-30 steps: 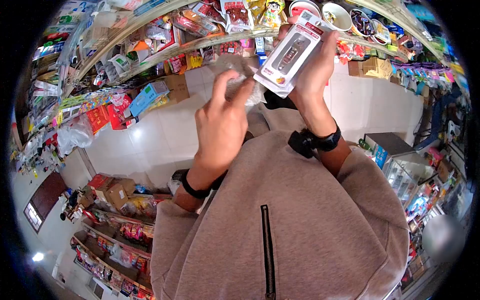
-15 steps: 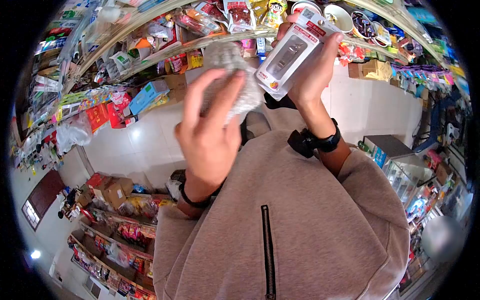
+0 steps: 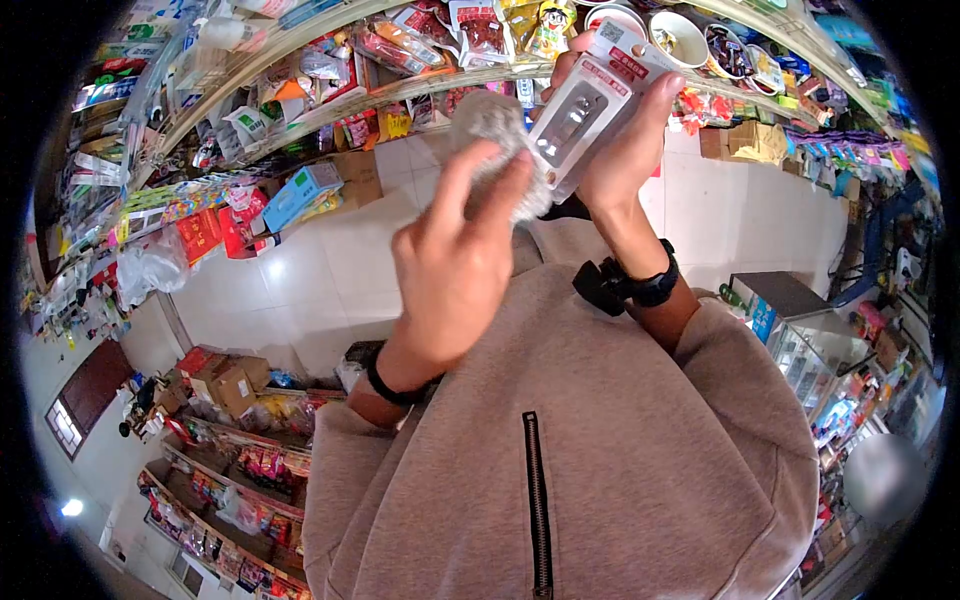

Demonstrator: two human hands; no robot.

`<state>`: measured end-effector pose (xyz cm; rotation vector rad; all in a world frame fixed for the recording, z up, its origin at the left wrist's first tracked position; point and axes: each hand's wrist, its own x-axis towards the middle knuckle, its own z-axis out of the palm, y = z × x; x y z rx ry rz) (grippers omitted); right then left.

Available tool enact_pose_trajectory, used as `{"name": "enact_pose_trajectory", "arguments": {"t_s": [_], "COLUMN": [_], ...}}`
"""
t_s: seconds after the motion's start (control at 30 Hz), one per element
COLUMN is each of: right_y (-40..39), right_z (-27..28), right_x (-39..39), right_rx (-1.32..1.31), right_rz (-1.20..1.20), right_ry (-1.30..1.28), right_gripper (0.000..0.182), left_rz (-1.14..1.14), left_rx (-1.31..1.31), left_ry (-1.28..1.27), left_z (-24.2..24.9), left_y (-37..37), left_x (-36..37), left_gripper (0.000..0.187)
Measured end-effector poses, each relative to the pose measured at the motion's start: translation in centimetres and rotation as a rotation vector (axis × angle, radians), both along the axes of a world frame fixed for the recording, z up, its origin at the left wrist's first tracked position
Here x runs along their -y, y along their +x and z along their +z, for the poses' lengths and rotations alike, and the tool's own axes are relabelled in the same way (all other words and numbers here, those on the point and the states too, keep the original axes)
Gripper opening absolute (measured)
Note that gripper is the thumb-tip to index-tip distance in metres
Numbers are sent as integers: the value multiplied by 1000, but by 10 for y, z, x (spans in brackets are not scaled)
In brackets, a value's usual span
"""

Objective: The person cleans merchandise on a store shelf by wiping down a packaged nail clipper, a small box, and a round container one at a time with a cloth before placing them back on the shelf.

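Observation:
My right hand holds a packaged nail clipper upright, thumb along its right edge and fingers behind it. The pack is white and red with a clear window, and the metal clipper shows inside. A rumpled grey cloth is gripped in my left hand, partly hidden under the fingers. Cloth and pack meet at the pack's lower left edge.
Ahead runs a shelf crowded with snack bags and white tubs. A blue box stands at left by a cardboard box. Behind on the left are more stocked shelves; a glass case is at right.
My left hand has moved right with the cloth, from beside the pack onto its lower left edge. The pack has turned slightly and shifted a little right in my right hand.

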<state>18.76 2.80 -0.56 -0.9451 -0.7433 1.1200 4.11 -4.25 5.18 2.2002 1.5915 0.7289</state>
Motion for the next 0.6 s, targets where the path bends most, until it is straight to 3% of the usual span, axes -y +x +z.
{"name": "enact_pose_trajectory", "arguments": {"t_s": [0.07, 0.33, 0.53, 0.6], "right_y": [3, 15, 9, 2], "right_z": [7, 17, 11, 8], "right_x": [-2, -4, -6, -5], "right_rx": [-190, -292, -306, -163], "right_rz": [65, 189, 232, 177], "right_ry": [-8, -47, -27, -82], "right_gripper": [81, 76, 77, 78], "left_rz": [34, 135, 140, 53], "left_rx": [-34, 50, 92, 64], "left_ry": [-73, -61, 49, 132], "left_z": [1, -3, 14, 16], "left_y": [-11, -27, -19, -13], "left_x": [-10, -11, -7, -8], "left_gripper": [53, 57, 59, 57]}}
